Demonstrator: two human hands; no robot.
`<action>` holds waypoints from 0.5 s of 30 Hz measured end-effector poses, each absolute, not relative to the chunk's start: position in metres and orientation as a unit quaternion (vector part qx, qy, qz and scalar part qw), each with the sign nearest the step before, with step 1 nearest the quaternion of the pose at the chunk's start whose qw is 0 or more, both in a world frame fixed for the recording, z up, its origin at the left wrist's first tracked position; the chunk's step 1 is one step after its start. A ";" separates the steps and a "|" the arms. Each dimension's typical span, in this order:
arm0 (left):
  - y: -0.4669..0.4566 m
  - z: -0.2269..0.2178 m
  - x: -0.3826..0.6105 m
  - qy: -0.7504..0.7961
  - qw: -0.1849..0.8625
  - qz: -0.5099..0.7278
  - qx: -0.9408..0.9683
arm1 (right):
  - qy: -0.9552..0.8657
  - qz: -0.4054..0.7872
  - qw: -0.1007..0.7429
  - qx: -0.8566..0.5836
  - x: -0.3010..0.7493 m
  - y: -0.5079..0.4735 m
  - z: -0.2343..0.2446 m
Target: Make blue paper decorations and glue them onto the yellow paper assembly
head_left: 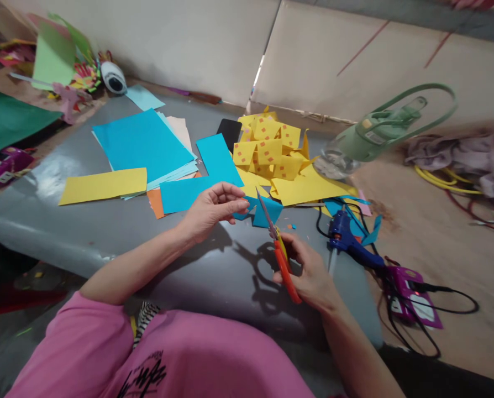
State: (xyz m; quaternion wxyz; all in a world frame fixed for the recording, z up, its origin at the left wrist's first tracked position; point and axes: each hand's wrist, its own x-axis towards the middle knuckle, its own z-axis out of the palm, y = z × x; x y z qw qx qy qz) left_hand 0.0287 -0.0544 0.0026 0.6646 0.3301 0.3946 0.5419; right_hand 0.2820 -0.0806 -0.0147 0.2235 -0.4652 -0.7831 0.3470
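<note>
My left hand (217, 205) is closed, thumb and fingertips together, above the table. Small blue paper shows right by its fingertips, but whether they pinch it I cannot make out. In my right hand (309, 271) are scissors (283, 265) with red and yellow handles, blades pointing up and away, slightly apart. Behind the blade tips lies a small blue paper piece (268, 212). Blue paper strips, one upright (219, 160) and one flat (180, 193), lie beyond and beside my left hand.
Blue sheets (143, 141) and a yellow strip (104, 186) lie left on the grey table (106, 226). Yellow dotted paper shapes (267, 146), a black phone-like object (229, 134) and a green-topped bottle (363, 135) stand behind. At right are a blue glue gun (350, 237), cables and a purple box (413, 293).
</note>
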 end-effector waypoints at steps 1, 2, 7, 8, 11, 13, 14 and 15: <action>-0.054 0.002 0.028 0.393 0.661 0.544 0.336 | -0.784 0.347 0.224 -0.463 0.282 -0.081 -0.014; -0.054 0.002 0.028 0.391 0.659 0.544 0.341 | -0.785 0.346 0.224 -0.462 0.282 -0.081 -0.014; -0.056 0.003 0.026 0.394 0.658 0.535 0.355 | -0.784 0.343 0.220 -0.467 0.281 -0.081 -0.012; -0.056 0.003 0.025 0.394 0.659 0.533 0.357 | -0.783 0.344 0.220 -0.468 0.281 -0.081 -0.012; -0.056 0.004 0.024 0.392 0.666 0.523 0.361 | -0.780 0.349 0.221 -0.470 0.281 -0.082 -0.011; -0.056 0.004 0.024 0.389 0.671 0.518 0.361 | -0.777 0.353 0.220 -0.472 0.281 -0.082 -0.011; -0.056 0.003 0.024 0.388 0.671 0.519 0.360 | -0.776 0.355 0.219 -0.473 0.281 -0.082 -0.011; -0.056 0.003 0.024 0.386 0.670 0.522 0.359 | -0.776 0.357 0.217 -0.473 0.281 -0.082 -0.011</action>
